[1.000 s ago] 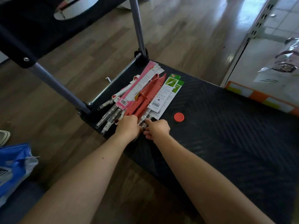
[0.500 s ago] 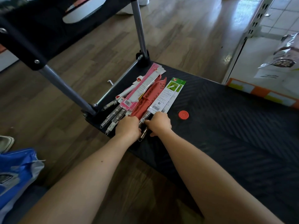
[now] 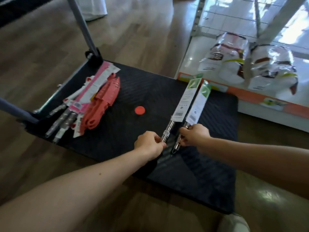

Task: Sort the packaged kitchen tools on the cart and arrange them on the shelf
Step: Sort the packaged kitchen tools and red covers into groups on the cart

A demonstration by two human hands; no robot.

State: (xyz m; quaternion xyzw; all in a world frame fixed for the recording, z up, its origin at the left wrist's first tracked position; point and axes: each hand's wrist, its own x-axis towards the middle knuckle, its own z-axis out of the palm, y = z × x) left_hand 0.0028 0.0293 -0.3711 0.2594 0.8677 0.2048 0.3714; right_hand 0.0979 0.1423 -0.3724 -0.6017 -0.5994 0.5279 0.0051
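You are holding two green-carded tools, one in each hand, lifted just above the black cart deck (image 3: pixel 209 164) and to the right of the red disc (image 3: pixel 140 110) set in it. The left green-carded tool (image 3: pixel 184 99) and the right green-carded tool (image 3: pixel 199 102) are pointing card-first toward the shelf (image 3: pixel 250 96), side by side and nearly parallel, likely so that you are carrying a matched pair over together. Your left hand (image 3: pixel 149 144) is pinching the bare metal handle low down between thumb and fingertips, closed snugly on it. Your right hand (image 3: pixel 194 135) is wrapping fingers around its own handle, with the hanging loop sticking out below. Both forearms are reaching forward, wrists level. Well left of the disc, the pink and red packaged tools (image 3: pixel 98 104) are lying piled against the cart's handle frame (image 3: pixel 87 32), unsorted as yet
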